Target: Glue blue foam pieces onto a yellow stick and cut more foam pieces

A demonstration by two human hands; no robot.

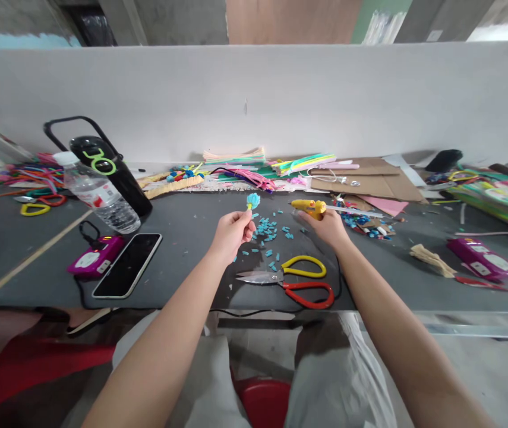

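Note:
Pinched in my left hand point(232, 235) is a small blue craft flower point(253, 201) with a yellow base, held upright above the table. My right hand point(325, 229) is wrapped round a yellow glue gun point(309, 207), its nozzle facing left toward the flower, apart from it. A glue stick point(356, 210) appears to stick out at the back of the gun. Between my hands lie many small blue cut pieces point(266, 229). Nearer to me rest scissors point(287, 279) with one yellow and one red handle, blades partly apart and pointing left.
At left stand a water bottle point(102, 196) and a black flask point(124, 181), behind a phone point(128, 266) and a purple box point(96, 257). Bundles of coloured strips point(305, 164) and cardboard point(369, 178) line the white partition point(254, 89). Another purple box point(483, 258) lies right. A cord point(254, 313) runs along the front edge.

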